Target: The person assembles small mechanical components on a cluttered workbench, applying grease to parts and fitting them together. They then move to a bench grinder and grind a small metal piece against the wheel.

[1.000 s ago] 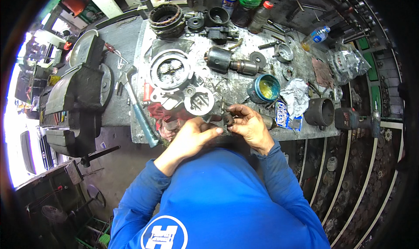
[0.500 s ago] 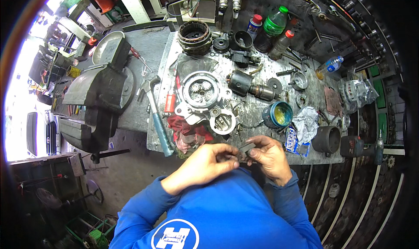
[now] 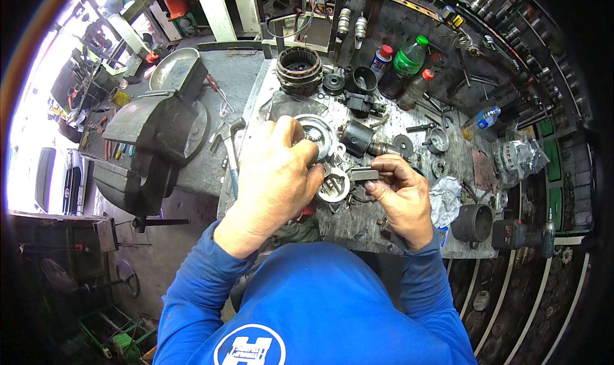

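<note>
In the head view, the right hand (image 3: 404,194) pinched a small grey block (image 3: 364,175) between thumb and fingers above the workbench (image 3: 348,227), near a pale metal housing (image 3: 346,187). The left hand (image 3: 275,173) hung partly over that housing, fingers curled inward; I couldn't tell whether they gripped anything. A dark cylinder (image 3: 355,137) lay beyond the block, a crumpled white cloth (image 3: 446,199) to the right.

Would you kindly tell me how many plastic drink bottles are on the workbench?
3: a green-capped bottle at the back, a red-capped bottle just in front of it, and a blue-labelled bottle farther right. Others may be hidden.
</note>
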The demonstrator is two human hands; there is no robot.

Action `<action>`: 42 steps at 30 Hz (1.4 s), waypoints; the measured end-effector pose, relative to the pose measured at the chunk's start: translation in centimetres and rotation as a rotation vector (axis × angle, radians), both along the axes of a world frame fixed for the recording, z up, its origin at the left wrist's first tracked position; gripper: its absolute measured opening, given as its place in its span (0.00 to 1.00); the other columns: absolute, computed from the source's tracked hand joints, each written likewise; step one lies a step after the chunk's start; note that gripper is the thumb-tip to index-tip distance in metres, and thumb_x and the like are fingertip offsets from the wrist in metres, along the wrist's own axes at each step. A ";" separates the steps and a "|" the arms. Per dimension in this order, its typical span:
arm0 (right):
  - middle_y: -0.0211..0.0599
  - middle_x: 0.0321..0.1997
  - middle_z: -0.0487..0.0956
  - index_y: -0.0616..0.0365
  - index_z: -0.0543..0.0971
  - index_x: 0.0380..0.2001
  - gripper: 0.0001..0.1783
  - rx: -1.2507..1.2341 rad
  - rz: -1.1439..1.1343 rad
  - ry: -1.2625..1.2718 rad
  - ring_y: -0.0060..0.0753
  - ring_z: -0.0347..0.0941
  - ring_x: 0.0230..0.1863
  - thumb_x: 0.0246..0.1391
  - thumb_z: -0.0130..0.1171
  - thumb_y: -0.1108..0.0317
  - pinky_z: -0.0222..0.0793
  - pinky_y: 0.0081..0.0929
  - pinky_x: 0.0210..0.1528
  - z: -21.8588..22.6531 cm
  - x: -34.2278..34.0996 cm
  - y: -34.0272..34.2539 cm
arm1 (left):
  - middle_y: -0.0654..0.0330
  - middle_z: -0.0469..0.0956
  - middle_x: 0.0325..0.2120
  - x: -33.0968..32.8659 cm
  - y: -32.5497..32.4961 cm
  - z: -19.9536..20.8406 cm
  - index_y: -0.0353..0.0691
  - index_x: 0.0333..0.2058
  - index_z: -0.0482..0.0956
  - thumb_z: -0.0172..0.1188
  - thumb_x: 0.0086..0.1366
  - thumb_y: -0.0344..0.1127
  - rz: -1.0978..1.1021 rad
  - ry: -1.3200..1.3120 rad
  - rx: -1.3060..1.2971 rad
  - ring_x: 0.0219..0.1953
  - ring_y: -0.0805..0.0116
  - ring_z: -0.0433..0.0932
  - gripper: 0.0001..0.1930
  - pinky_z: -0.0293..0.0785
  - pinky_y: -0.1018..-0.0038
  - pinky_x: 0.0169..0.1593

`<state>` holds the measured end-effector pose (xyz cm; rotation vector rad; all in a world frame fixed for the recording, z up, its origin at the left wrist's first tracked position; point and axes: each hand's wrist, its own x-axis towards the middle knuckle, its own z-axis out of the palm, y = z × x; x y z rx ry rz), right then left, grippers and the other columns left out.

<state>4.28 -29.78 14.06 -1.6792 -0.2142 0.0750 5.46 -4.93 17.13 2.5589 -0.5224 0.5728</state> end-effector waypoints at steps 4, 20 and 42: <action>0.43 0.49 0.82 0.64 0.84 0.47 0.15 -0.389 0.098 -0.504 0.38 0.82 0.52 0.55 0.68 0.83 0.78 0.32 0.56 1.7 1.3 0.7 | 0.53 0.79 0.41 0.6 0.2 -0.3 0.35 0.32 0.85 0.73 0.52 0.31 -0.014 0.096 -0.140 0.48 0.50 0.78 0.09 0.75 0.60 0.53; 0.45 0.44 0.82 0.63 0.85 0.48 0.25 -0.628 0.366 -0.868 0.47 0.84 0.42 0.42 0.67 0.85 0.83 0.38 0.42 4.3 4.6 3.2 | 0.54 0.79 0.42 3.9 4.9 -1.3 0.35 0.36 0.83 0.71 0.63 0.32 -0.424 0.188 -0.223 0.49 0.52 0.79 0.08 0.76 0.60 0.54; 0.45 0.44 0.83 0.62 0.85 0.46 0.22 -0.918 0.554 -0.776 0.49 0.84 0.41 0.43 0.67 0.85 0.82 0.39 0.41 7.0 5.3 5.5 | 0.53 0.78 0.45 5.5 6.5 -1.4 0.34 0.37 0.81 0.73 0.61 0.31 -0.563 0.256 -0.235 0.51 0.50 0.78 0.11 0.76 0.59 0.55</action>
